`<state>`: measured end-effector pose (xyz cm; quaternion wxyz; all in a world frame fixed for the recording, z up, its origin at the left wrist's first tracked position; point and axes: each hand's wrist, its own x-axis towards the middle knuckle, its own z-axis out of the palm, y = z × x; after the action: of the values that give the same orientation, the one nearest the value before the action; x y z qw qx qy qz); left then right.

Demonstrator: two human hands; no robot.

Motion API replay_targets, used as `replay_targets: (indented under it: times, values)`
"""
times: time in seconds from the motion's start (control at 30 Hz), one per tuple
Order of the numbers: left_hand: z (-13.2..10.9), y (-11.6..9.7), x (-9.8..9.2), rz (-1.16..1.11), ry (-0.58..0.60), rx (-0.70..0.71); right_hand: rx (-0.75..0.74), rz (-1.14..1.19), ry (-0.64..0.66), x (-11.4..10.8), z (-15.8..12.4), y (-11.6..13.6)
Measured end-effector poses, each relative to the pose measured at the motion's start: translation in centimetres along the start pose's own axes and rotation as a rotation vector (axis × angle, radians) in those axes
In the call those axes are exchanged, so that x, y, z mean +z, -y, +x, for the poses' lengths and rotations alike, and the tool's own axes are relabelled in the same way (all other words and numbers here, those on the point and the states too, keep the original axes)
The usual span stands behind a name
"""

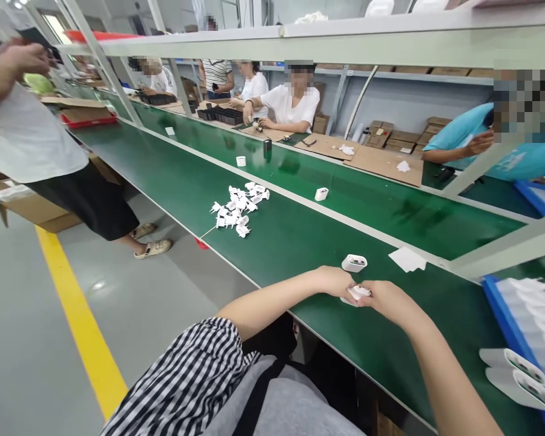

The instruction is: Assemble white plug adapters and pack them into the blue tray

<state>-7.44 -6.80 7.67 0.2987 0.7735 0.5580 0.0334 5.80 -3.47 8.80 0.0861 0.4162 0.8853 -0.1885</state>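
Note:
Both my hands meet over the near edge of the green bench, closed on one white plastic charger housing [360, 293]. My left hand [335, 280] grips its left side, while my right hand [387, 298] has its fingers on the right end. Fingers hide much of the piece. Just beyond them stands another white oval housing [354, 263], its open top showing small dark and metallic parts inside. Farther left lies a loose pile of small white plug pieces [238, 209]. To the right, two larger white housings [518, 378] lie side by side.
A blue tray [493, 290] of white housings is at right. White paper [407, 259] lies near a slanted frame post [504, 239]. On the green belt [381, 212] beyond the rail sit white housings [321, 194]. Co-workers sit opposite; one person [31, 133] stands left.

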Motion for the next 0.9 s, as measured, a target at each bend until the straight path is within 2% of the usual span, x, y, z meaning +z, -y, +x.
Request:
replay_targets:
  times: [0.03,0.1,0.17,0.27,0.33,0.4,0.47,0.53,0.57,0.6,0.67,0.73,0.77,0.83,0.9]
  values:
    - [-0.9,1.0,-0.1,0.011,-0.095,-0.002,0.006,0.003,-0.016,0.1,-0.2,0.0]
    - [-3.3,3.6,-0.6,0.058,-0.401,-0.156,0.026,0.02,-0.025,0.3,-0.8,-0.5]
    - [-6.0,7.0,-1.4,0.08,-0.745,-0.503,0.079,0.031,-0.025,0.2,-1.6,-1.5]
    - [-9.7,12.1,-2.2,0.086,-0.882,-0.709,0.229,0.038,-0.061,-0.5,-2.8,-3.9]
    - [-11.0,14.4,-2.1,0.066,-0.892,-0.745,0.324,0.077,-0.081,-1.0,-3.7,-5.4]
    - [-11.0,15.1,-1.5,0.04,-0.908,-0.7,0.367,0.131,-0.205,-1.2,-4.7,-6.0]
    - [-9.9,13.7,-0.6,-0.009,-0.95,-0.556,0.356,0.201,-0.47,-0.9,-5.4,-5.4]
    - [-8.1,10.3,0.6,-0.064,-0.98,-0.371,0.304,0.372,-0.697,0.3,-5.6,-3.7]
    - [-7.1,8.1,1.3,-0.083,-0.97,-0.273,0.26,0.516,-0.725,1.1,-5.3,-2.6]
    - [-6.2,5.7,2.1,-0.087,-0.944,-0.192,0.205,0.697,-0.689,2.1,-4.9,-1.5]
    - [-4.5,1.2,3.6,-0.11,-0.81,0.022,0.078,1.034,-0.547,4.1,-3.9,0.4]
    - [-3.2,-1.9,4.4,-0.12,-0.729,0.139,0.041,1.236,-0.531,5.8,-3.1,1.2]
    - [-2.6,-2.7,4.3,-0.12,-0.697,0.191,0.05,1.295,-0.561,6.3,-3.0,1.2]
    - [-1.2,-2.7,3.4,-0.115,-0.662,0.248,0.094,1.347,-0.635,6.8,-3.3,0.5]
    - [0.6,-1.3,1.8,-0.124,-0.64,0.175,0.147,1.329,-0.694,6.5,-4.1,-0.6]
